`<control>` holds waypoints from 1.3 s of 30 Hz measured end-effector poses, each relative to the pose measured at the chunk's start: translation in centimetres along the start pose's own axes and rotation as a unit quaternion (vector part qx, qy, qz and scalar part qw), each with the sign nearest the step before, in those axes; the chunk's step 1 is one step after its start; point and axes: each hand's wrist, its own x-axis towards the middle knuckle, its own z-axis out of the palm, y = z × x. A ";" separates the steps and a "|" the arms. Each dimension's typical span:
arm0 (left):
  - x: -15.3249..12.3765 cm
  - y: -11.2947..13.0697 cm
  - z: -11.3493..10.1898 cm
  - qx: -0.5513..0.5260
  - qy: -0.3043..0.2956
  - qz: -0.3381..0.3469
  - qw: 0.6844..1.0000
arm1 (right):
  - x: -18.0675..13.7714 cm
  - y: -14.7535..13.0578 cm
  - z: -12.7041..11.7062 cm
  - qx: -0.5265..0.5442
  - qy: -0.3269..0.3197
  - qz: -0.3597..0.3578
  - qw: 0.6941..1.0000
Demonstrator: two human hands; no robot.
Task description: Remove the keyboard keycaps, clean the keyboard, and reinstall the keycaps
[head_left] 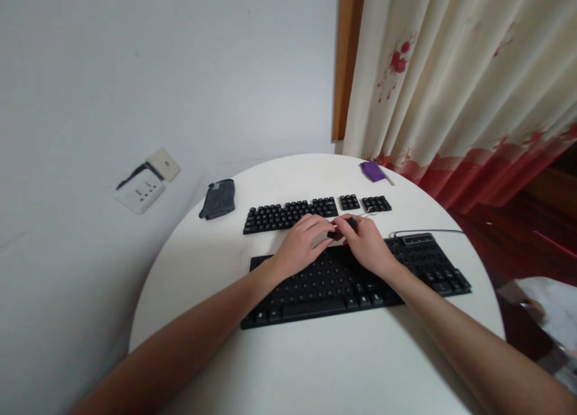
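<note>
Both hands meet over a black keyboard, from whose upper part many keycaps have been taken off. My left hand is closed, its thumb and fingertips pinching a small black keycap. Just beside it, my right hand is closed around a small black piece. Thin wire loops stick out behind that hand, so the piece looks like a wire keycap puller. Behind the hands, loose black keycaps stand in rows, with two smaller keycap groups to their right. My hands hide the keyboard's top middle.
All this lies on a round white table. A dark grey pouch rests at its left edge, a purple cloth at the far right edge. The keyboard's cable runs off to the right. Wall and curtain stand behind.
</note>
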 end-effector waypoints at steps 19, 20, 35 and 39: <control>0.2 -0.1 -0.7 0.032 0.008 -0.017 0.999 | 0.0 0.7 0.2 -0.022 -0.009 0.021 0.999; 0.5 -0.4 -1.0 0.023 0.032 -0.033 0.999 | 0.1 0.8 0.2 -0.013 -0.005 0.031 0.999; 2.3 -4.5 -0.9 0.135 -0.066 -0.110 0.983 | 0.8 0.3 -1.1 0.045 0.075 0.037 0.995; 1.5 -4.9 -0.5 0.161 -0.058 -0.119 0.978 | 0.8 0.3 -1.2 0.048 0.078 0.036 0.995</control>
